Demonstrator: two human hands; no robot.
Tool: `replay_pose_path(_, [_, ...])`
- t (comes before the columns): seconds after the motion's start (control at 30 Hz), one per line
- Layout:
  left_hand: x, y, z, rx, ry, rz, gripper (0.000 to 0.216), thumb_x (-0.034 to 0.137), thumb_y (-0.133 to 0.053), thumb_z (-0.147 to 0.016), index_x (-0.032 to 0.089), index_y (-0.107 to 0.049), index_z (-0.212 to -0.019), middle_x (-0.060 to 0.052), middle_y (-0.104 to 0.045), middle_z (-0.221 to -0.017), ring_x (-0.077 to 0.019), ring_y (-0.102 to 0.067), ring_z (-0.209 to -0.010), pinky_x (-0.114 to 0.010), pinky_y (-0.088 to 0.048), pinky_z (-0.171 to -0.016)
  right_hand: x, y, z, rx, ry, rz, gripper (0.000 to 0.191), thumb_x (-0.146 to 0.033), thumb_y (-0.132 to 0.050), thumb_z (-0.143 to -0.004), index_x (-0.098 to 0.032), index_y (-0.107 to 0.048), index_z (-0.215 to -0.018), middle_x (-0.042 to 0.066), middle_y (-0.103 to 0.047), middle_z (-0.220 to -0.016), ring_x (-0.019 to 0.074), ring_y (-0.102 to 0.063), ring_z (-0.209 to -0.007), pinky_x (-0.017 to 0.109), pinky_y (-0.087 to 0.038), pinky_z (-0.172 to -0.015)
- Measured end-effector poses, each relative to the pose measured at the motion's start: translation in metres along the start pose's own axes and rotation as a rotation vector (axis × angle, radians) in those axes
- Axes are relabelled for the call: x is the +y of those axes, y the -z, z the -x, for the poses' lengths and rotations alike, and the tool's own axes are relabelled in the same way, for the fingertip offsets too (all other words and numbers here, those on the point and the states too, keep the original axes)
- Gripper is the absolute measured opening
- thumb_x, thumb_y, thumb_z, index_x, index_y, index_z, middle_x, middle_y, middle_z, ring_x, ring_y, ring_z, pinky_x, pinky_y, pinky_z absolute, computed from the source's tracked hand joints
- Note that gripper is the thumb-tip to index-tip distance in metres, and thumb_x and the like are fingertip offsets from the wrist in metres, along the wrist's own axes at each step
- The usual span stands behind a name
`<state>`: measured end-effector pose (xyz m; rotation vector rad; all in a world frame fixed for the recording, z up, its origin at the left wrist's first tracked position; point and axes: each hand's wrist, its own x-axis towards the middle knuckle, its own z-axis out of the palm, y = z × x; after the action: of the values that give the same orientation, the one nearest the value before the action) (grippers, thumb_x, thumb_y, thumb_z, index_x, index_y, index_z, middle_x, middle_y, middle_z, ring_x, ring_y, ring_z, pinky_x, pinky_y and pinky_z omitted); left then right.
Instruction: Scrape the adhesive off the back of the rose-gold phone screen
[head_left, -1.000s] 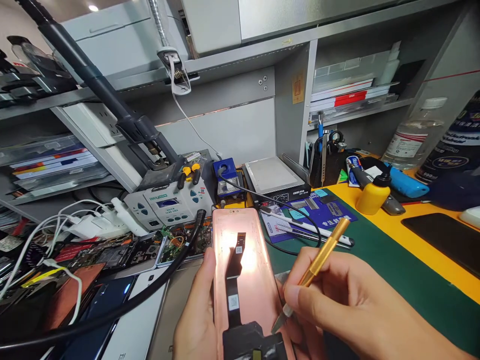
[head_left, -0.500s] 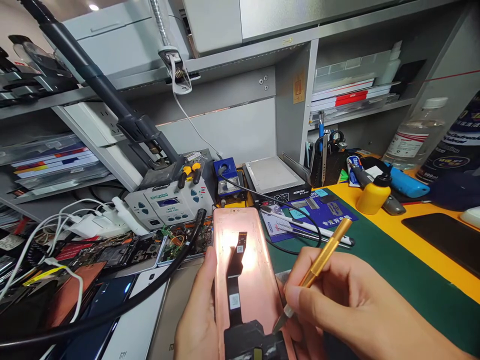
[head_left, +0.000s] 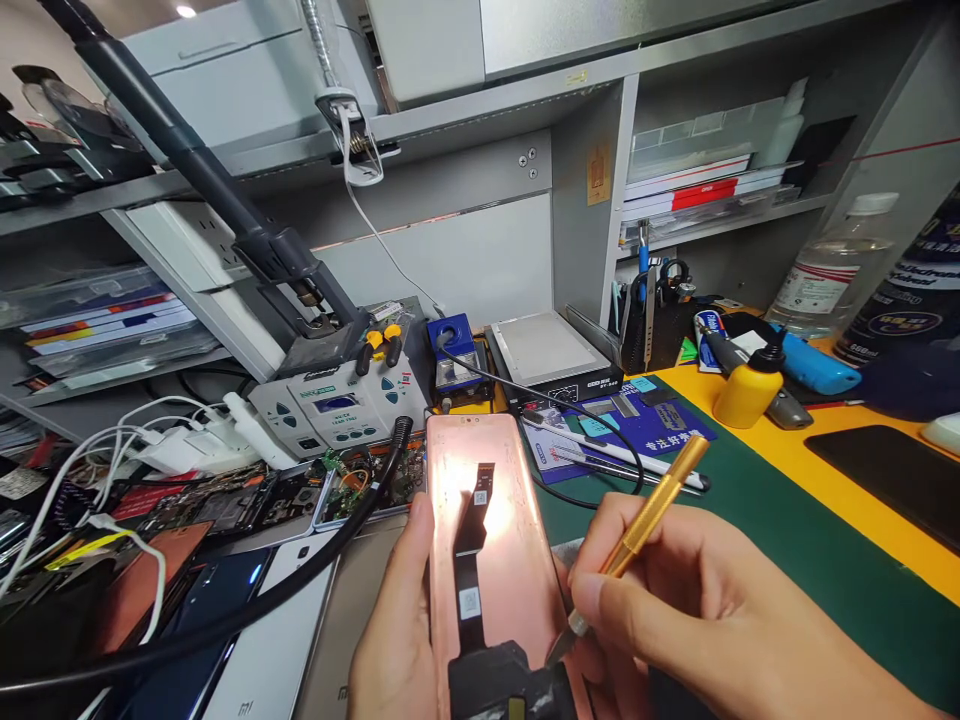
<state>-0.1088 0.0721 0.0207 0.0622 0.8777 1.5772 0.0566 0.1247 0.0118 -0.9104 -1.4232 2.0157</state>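
Observation:
My left hand (head_left: pixel 401 625) grips a phone screen (head_left: pixel 510 570) by its sides, its copper-coloured back facing me. A black flex cable (head_left: pixel 472 540) with two small white labels runs up that back from a black-taped section (head_left: pixel 502 680) at the bottom, which the frame edge cuts off. Between the thumb and fingers of my right hand (head_left: pixel 660 590) is a craft knife (head_left: pixel 649 520) with a gold knurled handle. Its blade slants down, with the tip at the upper right edge of the black section. Fingers behind the screen are partly hidden.
Behind the screen stand a hot air station (head_left: pixel 337 410), a blue soldering iron holder (head_left: pixel 454 350) and a flat heating plate (head_left: pixel 555 350). A thick black hose (head_left: pixel 300 590) crosses several phones at left. Tweezers (head_left: pixel 622 465) and a yellow bottle (head_left: pixel 750 390) lie to the right.

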Motion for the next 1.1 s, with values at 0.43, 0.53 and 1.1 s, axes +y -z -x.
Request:
replay_pose_path(0.43, [0.0016, -0.0031, 0.0011, -0.016, 0.003, -0.013, 0.040, 0.032, -0.060, -0.095, 0.003, -0.067, -0.123, -0.010, -0.079, -0.111, -0.0259, -0.042, -0.147, -0.037, -0.042, -0.117, 0.0007, 0.0014, 0.0021, -0.012, -0.003, -0.052, 0.037, -0.052, -0.070, -0.089, -0.019, -0.057, -0.081, 0.000, -0.066, -0.061, 0.0147, -0.061, -0.052, 0.026, -0.046, -0.053])
replay_pose_path(0.53, [0.0019, -0.0040, 0.0014, -0.018, 0.004, -0.022, 0.046, 0.033, -0.062, -0.093, 0.003, -0.065, -0.127, -0.010, -0.077, -0.115, -0.0241, -0.038, -0.149, -0.031, -0.041, -0.118, 0.0006, 0.0015, 0.0016, -0.018, 0.014, -0.007, 0.037, -0.052, -0.068, -0.091, -0.019, -0.057, -0.079, 0.000, -0.065, -0.060, 0.0152, -0.061, -0.053, 0.027, -0.043, -0.054])
replay_pose_path(1.1, [0.0007, -0.0056, 0.0002, -0.056, -0.022, -0.056, 0.033, 0.042, -0.070, -0.087, 0.013, -0.075, -0.103, -0.012, -0.078, -0.111, -0.0359, -0.062, -0.127, -0.050, -0.052, -0.108, -0.0004, -0.0012, -0.0001, 0.021, -0.003, -0.062, 0.041, -0.055, -0.069, -0.089, -0.018, -0.055, -0.081, 0.000, -0.066, -0.061, 0.0125, -0.062, -0.050, 0.022, -0.048, -0.050])
